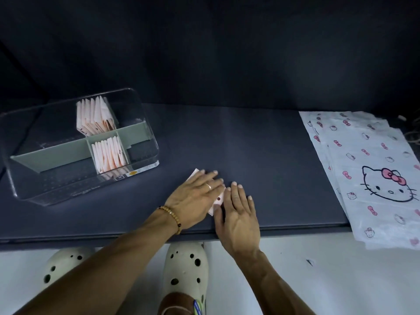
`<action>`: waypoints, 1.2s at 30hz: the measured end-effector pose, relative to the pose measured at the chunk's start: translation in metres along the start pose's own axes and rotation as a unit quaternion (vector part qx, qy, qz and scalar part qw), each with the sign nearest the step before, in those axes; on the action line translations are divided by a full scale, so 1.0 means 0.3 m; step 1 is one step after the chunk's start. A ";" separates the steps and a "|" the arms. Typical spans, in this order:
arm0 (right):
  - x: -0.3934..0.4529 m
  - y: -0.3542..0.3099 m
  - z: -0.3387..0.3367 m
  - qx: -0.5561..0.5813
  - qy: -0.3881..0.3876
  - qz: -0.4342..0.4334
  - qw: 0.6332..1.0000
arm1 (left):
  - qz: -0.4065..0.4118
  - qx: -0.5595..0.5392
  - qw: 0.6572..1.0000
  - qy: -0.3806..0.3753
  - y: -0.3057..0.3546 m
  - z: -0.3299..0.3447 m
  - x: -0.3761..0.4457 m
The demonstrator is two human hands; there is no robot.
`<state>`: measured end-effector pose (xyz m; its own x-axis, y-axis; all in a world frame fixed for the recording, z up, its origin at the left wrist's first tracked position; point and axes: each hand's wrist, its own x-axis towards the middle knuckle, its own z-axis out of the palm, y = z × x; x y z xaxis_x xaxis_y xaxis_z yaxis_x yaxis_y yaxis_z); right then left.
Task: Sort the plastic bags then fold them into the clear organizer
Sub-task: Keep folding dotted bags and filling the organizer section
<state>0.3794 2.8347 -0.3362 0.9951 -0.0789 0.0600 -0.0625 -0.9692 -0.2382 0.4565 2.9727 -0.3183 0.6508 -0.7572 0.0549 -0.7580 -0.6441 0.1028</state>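
A small folded white plastic bag [217, 201] lies on the dark table near its front edge, mostly covered by my hands. My left hand [195, 198] presses flat on it with straight fingers. Just to its right, my right hand [238, 214] lies flat, its thumb touching the bag's edge. The clear organizer [145, 114] stands at the left, split by grey dividers. Folded bags [95, 117] stand in its back compartment, and more folded bags [109, 155] in a front one. A stack of flat white bags with cat-face print [368, 173] lies at the right.
The stack of flat bags overhangs the dark table's [261, 144] front edge at the right. A dark wall rises behind the table. Below the edge I see a white floor and my pale clogs [185, 269]. Cords [412, 135] lie at the far right.
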 end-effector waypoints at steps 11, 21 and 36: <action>0.000 0.005 -0.006 0.008 0.006 0.001 1.000 | -0.010 -0.055 0.996 -0.069 -0.196 0.039 -0.015; 0.000 0.016 -0.006 0.040 0.008 -0.014 0.999 | -0.090 -0.047 0.995 -0.002 -0.097 -0.006 0.067; 0.267 -0.273 -0.277 0.522 -0.073 0.098 0.844 | -0.321 -0.561 0.729 0.222 -0.219 -0.324 -0.102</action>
<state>0.4579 2.8885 -0.2313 0.9771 -0.1105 -0.1816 -0.2009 -0.2001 -0.9590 0.4906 3.0488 -0.2303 0.9951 -0.0672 -0.0719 0.0599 -0.1664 0.9842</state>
